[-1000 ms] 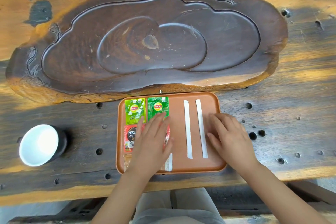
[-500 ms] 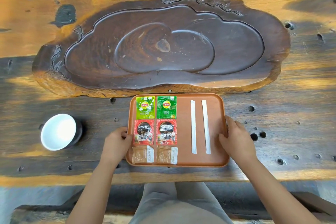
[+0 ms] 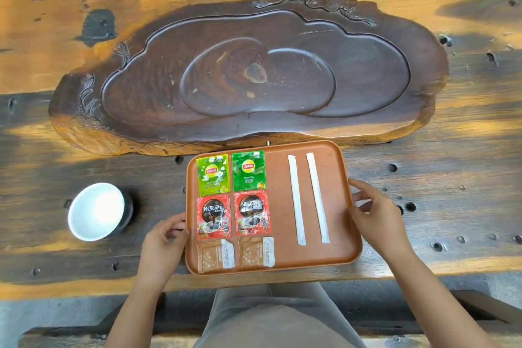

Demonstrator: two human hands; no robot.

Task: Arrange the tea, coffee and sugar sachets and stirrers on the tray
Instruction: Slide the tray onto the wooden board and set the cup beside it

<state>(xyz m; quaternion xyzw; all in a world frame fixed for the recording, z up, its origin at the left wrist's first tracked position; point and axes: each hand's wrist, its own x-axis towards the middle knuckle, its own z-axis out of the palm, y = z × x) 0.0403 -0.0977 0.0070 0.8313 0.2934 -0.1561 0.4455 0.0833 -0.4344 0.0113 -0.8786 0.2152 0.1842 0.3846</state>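
My left hand [image 3: 165, 237] and right hand [image 3: 372, 213] grip the tray [image 3: 348, 251] edges, sachets [image 3: 232, 213] and stirrers [image 3: 308, 198] look arranged; next, probably just let go.

On the brown tray [image 3: 333, 251], the 2 green tea sachets at its 11 o'clock corner each carry a red-and-yellow "Lipton" badge: the lighter green sachet [image 3: 213, 174] on the 9 o'clock side, the darker green sachet [image 3: 248, 170] just beside it toward 3 o'clock. Small print under each badge is too fine to read. Directly toward 6 o'clock from them, the 2 red coffee sachets [image 3: 213, 216] [image 3: 252, 213] both show "NESCAFÉ" in white capitals. The 2 tan sugar sachets [image 3: 215, 255] [image 3: 256, 251] at 7 o'clock bear a white strip of lettering, illegible here.
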